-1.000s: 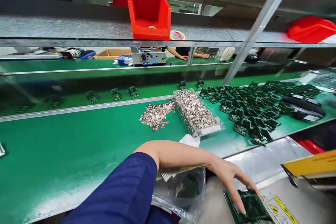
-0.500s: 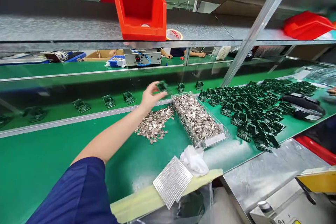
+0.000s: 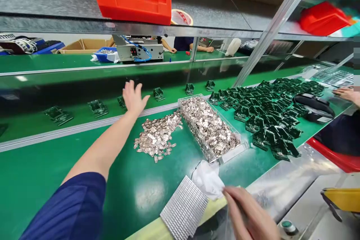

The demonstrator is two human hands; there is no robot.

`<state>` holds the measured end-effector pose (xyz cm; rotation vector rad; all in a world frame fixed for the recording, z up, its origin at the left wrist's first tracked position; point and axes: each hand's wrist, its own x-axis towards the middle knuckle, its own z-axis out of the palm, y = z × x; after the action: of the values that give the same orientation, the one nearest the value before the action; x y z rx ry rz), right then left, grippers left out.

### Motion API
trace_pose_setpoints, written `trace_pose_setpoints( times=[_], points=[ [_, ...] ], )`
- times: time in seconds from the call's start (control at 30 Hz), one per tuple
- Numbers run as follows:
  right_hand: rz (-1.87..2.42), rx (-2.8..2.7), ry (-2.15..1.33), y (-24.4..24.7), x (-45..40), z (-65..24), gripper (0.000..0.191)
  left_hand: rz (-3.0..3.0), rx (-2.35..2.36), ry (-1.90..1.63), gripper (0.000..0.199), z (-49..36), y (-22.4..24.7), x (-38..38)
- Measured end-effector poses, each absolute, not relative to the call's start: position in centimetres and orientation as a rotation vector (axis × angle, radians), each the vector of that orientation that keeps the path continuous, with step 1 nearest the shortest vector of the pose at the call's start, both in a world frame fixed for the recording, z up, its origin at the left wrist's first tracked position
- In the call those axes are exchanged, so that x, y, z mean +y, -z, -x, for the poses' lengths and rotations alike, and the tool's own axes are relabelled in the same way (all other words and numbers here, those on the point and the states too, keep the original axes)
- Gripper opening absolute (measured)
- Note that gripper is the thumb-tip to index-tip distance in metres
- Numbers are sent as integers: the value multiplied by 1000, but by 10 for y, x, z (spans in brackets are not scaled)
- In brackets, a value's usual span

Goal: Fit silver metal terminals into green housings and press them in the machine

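Note:
My left hand [image 3: 133,98] reaches out over the green conveyor belt [image 3: 174,98], fingers spread and holding nothing. Just right of it a green circuit board [image 3: 158,94] sits on the belt; another board [image 3: 121,101] is partly hidden behind the hand. At the lower right, my right hand [image 3: 250,215] has thumb and fingers drawn together beside a crumpled white cloth [image 3: 206,180]; what they pinch, if anything, is hidden. Left of the cloth lies a silver sheet of small blocks [image 3: 184,207]. Small metal parts form a pile [image 3: 157,135] and fill a clear tray [image 3: 234,154].
A large heap of circuit boards [image 3: 270,112] covers the right of the bench, beside a black pouch [image 3: 313,108]. A red bin [image 3: 137,9] and a tape roll [image 3: 182,17] stand on the overhead shelf. Another person's hand [image 3: 348,93] rests at far right.
My left hand has let go of a circuit board, which now sits on the belt, and has moved left. My right hand has come into view. The boards on the belt appear further left.

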<state>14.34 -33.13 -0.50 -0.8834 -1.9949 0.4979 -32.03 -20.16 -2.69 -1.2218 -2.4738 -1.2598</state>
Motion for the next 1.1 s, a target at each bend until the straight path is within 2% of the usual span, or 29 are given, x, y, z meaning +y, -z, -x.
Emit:
trace_pose_setpoints(
  times=[0.1,0.23,0.37,0.47,0.53,0.6,0.73,0.8,0.87,0.93,1.0,1.1],
  points=[
    [796,-2361,-673,12,-293,-79,24,1040,-2546,1073,64,361,27,-239],
    [1068,-2681,-626,22,-250,-5,26,1084,-2664,1028,55,384,20,-259],
    [1122,-2709,-631,34,-240,18,14,1156,-2462,1099,57,351,8,-297],
    [1143,-2698,-636,39,-242,16,9,1314,-2332,1186,49,304,12,-363],
    [1140,-2692,-639,38,-244,14,10,1423,-2404,1195,45,272,25,-412],
    [1123,-2681,-639,35,-246,11,13,1475,-2519,1199,54,247,42,-453],
    [1057,-2622,-633,25,-261,-1,25,1545,-2664,1295,107,226,67,-493],
    [980,-2485,-754,20,-277,-14,21,1543,-2783,1214,115,226,69,-497],
    [914,-2199,-1064,16,-299,-29,13,1478,-2911,1104,106,224,64,-497],
    [901,-1851,-1430,13,-323,-44,17,1447,-2921,1187,92,216,56,-493],
    [929,-1621,-1661,10,-346,-55,26,1464,-2817,1507,77,197,47,-485],
    [911,-1508,-1663,9,-372,-62,25,1485,-2609,2082,63,152,37,-466]
  ],
)
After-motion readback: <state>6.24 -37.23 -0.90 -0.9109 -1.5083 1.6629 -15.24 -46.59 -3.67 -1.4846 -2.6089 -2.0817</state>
